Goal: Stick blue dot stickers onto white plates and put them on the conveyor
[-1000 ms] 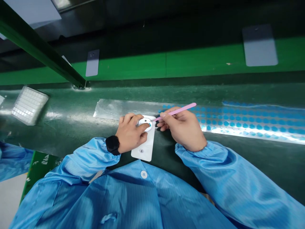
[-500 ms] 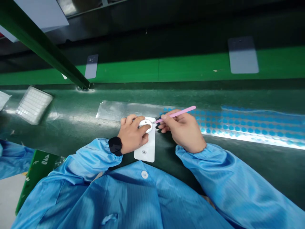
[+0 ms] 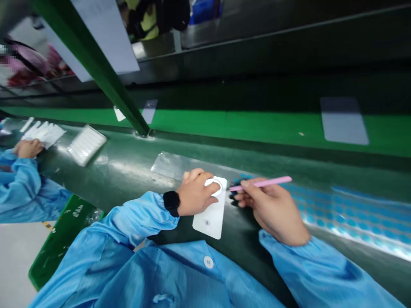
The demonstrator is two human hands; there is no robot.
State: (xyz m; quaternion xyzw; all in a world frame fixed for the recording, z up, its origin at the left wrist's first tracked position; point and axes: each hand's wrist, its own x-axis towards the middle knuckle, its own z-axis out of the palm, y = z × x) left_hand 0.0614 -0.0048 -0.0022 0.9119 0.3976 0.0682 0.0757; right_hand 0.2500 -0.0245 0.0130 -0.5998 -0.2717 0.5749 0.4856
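Observation:
A white rectangular plate [image 3: 210, 218] with a raised round ring at its far end lies on the dark green bench in front of me. My left hand [image 3: 195, 192], with a black watch at the wrist, rests on that ring, its fingers curled and pressing on it. Just to the right, my right hand [image 3: 272, 207] pinches a pair of pink tweezers [image 3: 263, 183], whose tip points left towards the plate but stands a little off it. A clear sheet [image 3: 346, 216] covered with several blue round stickers lies under and beyond my right hand.
A green conveyor belt [image 3: 257, 124] runs across behind the bench, carrying grey plates [image 3: 343, 119]. A slanted green post [image 3: 105, 81] rises at the left. A white tray [image 3: 86, 144] lies far left, near another person's hand [image 3: 27, 148] and blue sleeve.
The camera has swung up and to the left, so another person's hand shows. The tweezers' tip has drawn back from the ring on the plate. My left hand stays on the ring.

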